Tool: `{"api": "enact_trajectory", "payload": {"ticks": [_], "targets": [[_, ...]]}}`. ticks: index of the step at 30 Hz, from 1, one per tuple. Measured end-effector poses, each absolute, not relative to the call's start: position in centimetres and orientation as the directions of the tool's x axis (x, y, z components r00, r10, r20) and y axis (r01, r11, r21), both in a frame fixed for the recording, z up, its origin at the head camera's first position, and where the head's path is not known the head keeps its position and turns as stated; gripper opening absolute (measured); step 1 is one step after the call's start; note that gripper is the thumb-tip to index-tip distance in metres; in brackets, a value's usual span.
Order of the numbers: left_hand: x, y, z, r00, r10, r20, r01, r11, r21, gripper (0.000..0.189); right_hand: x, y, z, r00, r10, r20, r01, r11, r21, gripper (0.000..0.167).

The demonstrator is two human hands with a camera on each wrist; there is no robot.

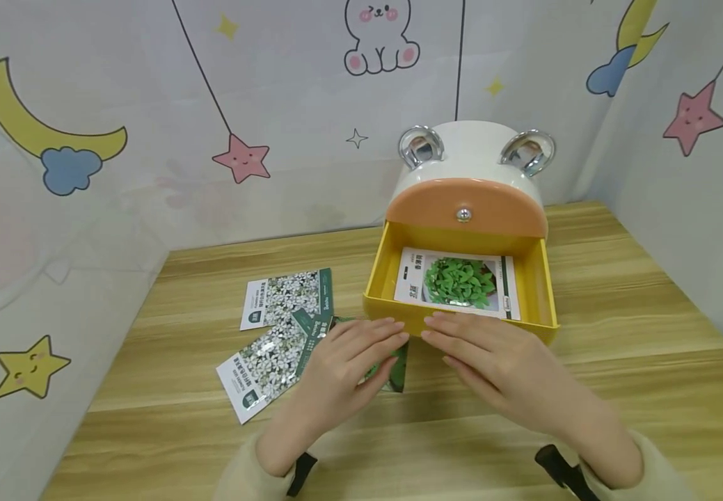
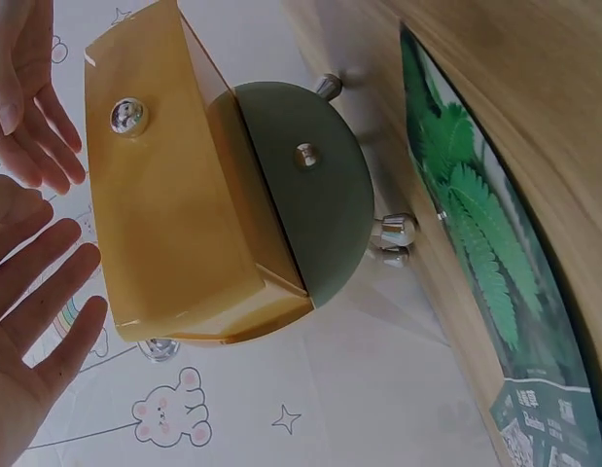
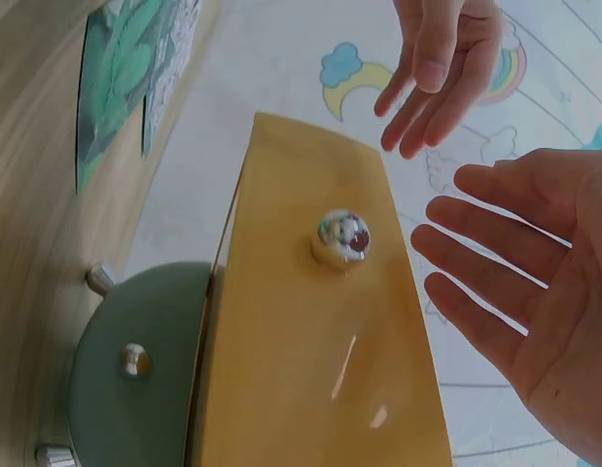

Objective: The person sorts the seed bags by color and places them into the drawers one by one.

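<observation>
A yellow drawer is pulled out of a white animal-shaped box with shiny ears. Inside the drawer lies a seed packet with a leafy green picture. My left hand, palm down with straight fingers, reaches to the left part of the drawer's front edge. Opposite it my right hand extends straight fingers at the middle of that edge. Neither hand grips anything. Both wrist views show the drawer's front with a round metal knob, fingertips close to its upper edge.
Flower seed packets with white blossoms overlap on the wooden table, left of the drawer. A green packet lies partly hidden beneath my left hand. Behind the box hangs a white cloth printed with stars and moons.
</observation>
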State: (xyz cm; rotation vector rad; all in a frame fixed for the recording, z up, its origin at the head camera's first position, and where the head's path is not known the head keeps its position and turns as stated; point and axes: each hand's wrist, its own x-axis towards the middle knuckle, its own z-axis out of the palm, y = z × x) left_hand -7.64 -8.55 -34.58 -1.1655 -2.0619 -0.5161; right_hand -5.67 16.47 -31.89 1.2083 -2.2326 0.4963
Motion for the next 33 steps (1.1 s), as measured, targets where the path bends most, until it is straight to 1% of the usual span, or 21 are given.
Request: {"api": "enact_trajectory", "payload": {"ticks": [3, 6, 11, 14, 16, 20, 25, 28, 33], "targets": [[-7.5, -9.1, -35.1, -0.354, 0.592, 0.724, 0.856, 0.517, -0.004, 0.038, -5.5, 15.9, -32.3, -0.441, -0.664, 0.604, -0.854, 0.518, -0.053, 0.042], [-7.2, -9.7, -35.4, -0.375, 0.615, 0.694, 0.851, 0.525, -0.005, 0.039, -5.5, 15.4, -32.8, -0.429, -0.686, 0.588, -0.862, 0.505, -0.039, 0.042], [-6.8, -10.6, -35.8, -0.445, 0.667, 0.598, 0.830, 0.558, -0.005, 0.040, -5.4, 14.8, -33.9, -0.421, -0.723, 0.547, -0.870, 0.494, -0.017, 0.043], [-6.7, -11.1, -36.0, -0.486, 0.683, 0.544, 0.817, 0.576, 0.007, 0.040, -5.4, 14.4, -34.6, -0.432, -0.747, 0.506, -0.868, 0.497, -0.007, 0.044], [-6.8, -11.5, -36.3, -0.505, 0.686, 0.525, 0.809, 0.588, 0.010, 0.040, -5.5, 14.2, -35.1, -0.435, -0.762, 0.479, -0.869, 0.495, -0.001, 0.041], [-6.9, -12.2, -37.0, -0.529, 0.687, 0.499, 0.796, 0.605, 0.011, 0.043, -5.5, 13.9, -35.8, -0.466, -0.780, 0.418, -0.861, 0.508, -0.012, 0.030], [-7.0, -12.9, -37.5, -0.585, 0.683, 0.437, 0.772, 0.635, 0.041, 0.044, -5.6, 13.5, -36.5, -0.517, -0.786, 0.338, -0.843, 0.537, -0.041, 0.041], [-7.1, -13.4, -37.8, -0.614, 0.683, 0.396, 0.758, 0.649, 0.057, 0.046, -5.7, 13.3, -36.8, -0.540, -0.790, 0.289, -0.834, 0.548, -0.061, 0.041], [-7.4, -14.1, -38.3, -0.653, 0.684, 0.325, 0.739, 0.669, 0.075, 0.053, -6.1, 12.9, -37.2, -0.585, -0.793, 0.172, -0.811, 0.575, -0.106, 0.045]]}}
